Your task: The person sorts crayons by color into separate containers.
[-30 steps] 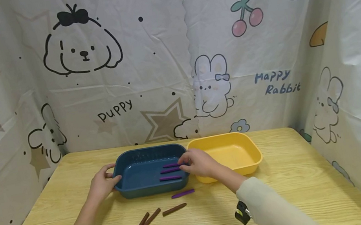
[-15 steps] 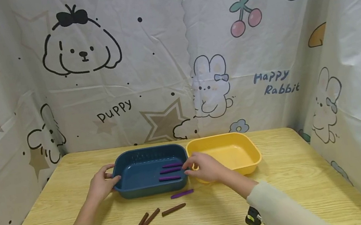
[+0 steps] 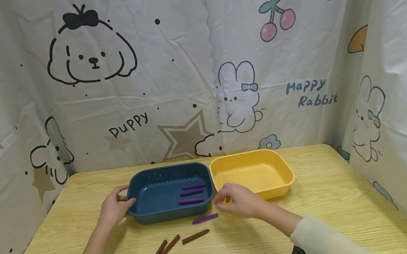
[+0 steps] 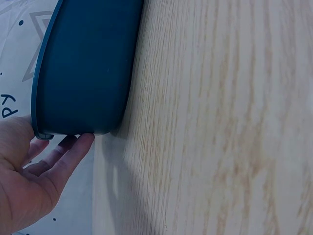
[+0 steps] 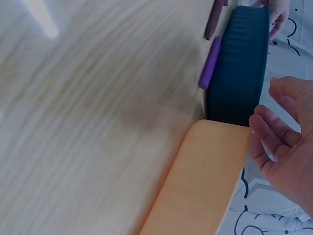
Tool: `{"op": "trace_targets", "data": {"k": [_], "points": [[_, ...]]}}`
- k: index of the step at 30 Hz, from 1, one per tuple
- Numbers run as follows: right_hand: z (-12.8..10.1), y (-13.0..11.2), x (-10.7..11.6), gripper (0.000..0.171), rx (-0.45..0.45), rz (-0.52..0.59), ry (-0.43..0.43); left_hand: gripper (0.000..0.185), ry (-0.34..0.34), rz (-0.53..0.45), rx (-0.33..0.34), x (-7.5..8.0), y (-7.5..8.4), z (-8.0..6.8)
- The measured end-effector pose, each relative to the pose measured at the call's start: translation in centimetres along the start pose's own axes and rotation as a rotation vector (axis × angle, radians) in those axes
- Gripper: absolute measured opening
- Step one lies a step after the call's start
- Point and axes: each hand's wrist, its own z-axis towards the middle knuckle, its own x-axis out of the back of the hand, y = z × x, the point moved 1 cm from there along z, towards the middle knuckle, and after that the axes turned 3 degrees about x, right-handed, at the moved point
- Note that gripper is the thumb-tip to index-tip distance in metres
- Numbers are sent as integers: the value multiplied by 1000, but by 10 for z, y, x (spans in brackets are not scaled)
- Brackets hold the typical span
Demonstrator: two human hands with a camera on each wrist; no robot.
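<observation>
My left hand (image 3: 113,210) holds the left end of the dark blue basin (image 3: 162,216). Its thumb hooks over the rim, and the left wrist view shows its fingers (image 4: 71,156) against the outer wall. Three purple crayons (image 3: 191,201) lie inside, toward the right end. My right hand (image 3: 239,202) hovers by the front left corner of the yellow basin (image 3: 275,192). In the right wrist view its thumb and fingers are bent loosely and apart, with nothing between them. A single purple crayon (image 3: 205,219) lies on the table near that hand.
Three brown crayons (image 3: 196,236) lie on the wooden table (image 3: 257,253) in front of the blue basin. Both basins stand side by side, almost touching. A printed curtain (image 3: 176,59) hangs behind the table and along its sides.
My right hand has come out from over the blue basin's right end, moving right and toward the front. The left hand and the crayons stay in place.
</observation>
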Motion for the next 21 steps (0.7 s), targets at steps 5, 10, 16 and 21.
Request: {"op": "trace_targets", "data": {"k": [5, 10, 16, 21], "points": [[-7, 1, -7, 14, -13, 8, -24, 52, 3, 1, 2, 0, -1, 1], [-11, -1, -14, 13, -21, 40, -33, 52, 5, -3, 3, 0, -1, 1], [-14, 1, -27, 12, -31, 41, -37, 52, -2, -7, -3, 0, -1, 0], [-12, 4, -37, 9, -19, 21, -4, 52, 0, -7, -11, 0, 0, -1]]}}
